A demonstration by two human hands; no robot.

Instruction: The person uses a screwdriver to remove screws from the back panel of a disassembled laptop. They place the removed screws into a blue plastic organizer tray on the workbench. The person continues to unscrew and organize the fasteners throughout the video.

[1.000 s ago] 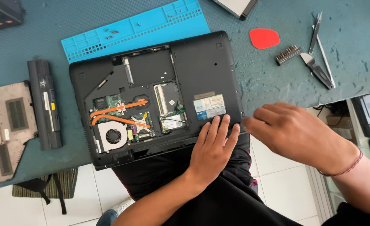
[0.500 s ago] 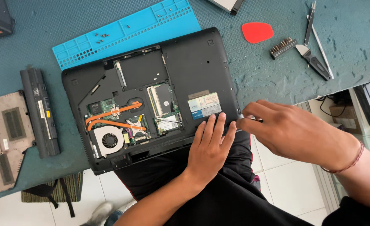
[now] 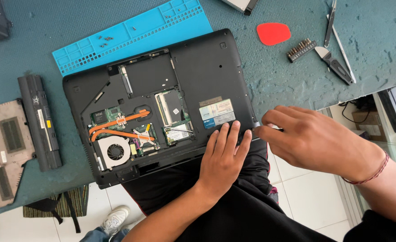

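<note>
Pressing flat, fingers spread and grasping nothing, the left hand steadies the black plastic laptop, which lies upside down at the table's near edge, copper pipes and round fan bared. The right hand pinches something small at its right corner; what exactly is hidden. Prying that seam likely calls for gentle leverage.

One open laptop under the hands, bottom cover off. Two hands: left hand flat on it, right hand at its corner. One blue screw mat beyond the hands. One battery and one removed cover panel far left of the hands. One red pick, one bit set, one knife-like tool, and tweezers above the right hand.
</note>
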